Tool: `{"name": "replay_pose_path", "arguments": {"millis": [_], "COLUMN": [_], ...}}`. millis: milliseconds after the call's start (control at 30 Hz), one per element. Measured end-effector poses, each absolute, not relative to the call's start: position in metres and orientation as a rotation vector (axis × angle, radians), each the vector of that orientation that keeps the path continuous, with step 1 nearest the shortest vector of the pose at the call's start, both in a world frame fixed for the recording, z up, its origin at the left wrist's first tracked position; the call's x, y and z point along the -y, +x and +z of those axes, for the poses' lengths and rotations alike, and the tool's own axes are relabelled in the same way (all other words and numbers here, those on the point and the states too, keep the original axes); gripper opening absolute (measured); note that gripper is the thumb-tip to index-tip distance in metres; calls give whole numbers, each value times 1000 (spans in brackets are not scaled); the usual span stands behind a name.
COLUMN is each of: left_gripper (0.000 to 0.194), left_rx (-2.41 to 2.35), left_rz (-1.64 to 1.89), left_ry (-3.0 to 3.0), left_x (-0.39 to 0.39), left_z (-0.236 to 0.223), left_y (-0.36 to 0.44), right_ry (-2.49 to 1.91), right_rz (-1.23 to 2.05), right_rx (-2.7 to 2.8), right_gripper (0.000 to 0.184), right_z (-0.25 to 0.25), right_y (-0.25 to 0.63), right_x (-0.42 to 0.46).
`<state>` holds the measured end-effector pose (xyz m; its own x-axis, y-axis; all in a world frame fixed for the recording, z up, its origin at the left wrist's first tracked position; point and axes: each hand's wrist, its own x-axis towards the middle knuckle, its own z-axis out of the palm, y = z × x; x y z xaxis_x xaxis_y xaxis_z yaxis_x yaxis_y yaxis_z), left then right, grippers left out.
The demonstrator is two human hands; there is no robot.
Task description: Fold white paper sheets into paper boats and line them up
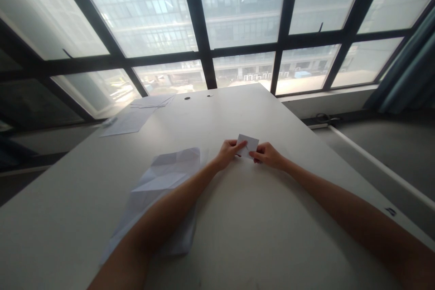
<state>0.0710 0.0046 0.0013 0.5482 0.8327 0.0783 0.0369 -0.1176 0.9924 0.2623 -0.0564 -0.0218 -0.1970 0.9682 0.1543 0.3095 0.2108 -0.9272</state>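
Note:
Between my two hands is a small folded piece of white paper [251, 142], held up just above the table and tilted. My left hand [228, 153] pinches its left side, with the thumb lying across the front. On the lower right edge my right hand [268, 155] grips it between thumb and fingers. The fingers behind the paper are partly hidden. A larger creased sheet of white paper [170, 170] lies beneath and beside my left forearm, which covers part of it.
The white table [272, 226] stretches toward large windows. Flat sheets of paper [131, 120] lie at the far left. Two small dark round spots, one of them a hole [187, 98], are near the far edge. A small dark object [390, 211] sits by the right edge.

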Motion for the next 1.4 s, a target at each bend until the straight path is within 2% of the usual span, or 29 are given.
{"name": "replay_pose_path", "arguments": {"millis": [400, 867, 1100, 1400], "left_gripper": [51, 48, 53, 56], "left_rx": [-740, -702, -716, -667], "left_rz": [647, 657, 760, 694], "left_ry": [1622, 1564, 1436, 1545], "left_x": [-6, -6, -10, -9], "left_z": [-3, 0, -3, -2], "left_y": [68, 67, 69, 70], "right_ry": [-1216, -1179, -1174, -1156], "right_rz": [882, 907, 934, 770], "right_rx": [1529, 1483, 1659, 1451], "right_gripper": [44, 61, 46, 46], "right_z": [-18, -22, -18, -22], "right_y": [262, 263, 259, 264], "right_x": [54, 52, 57, 51]}}
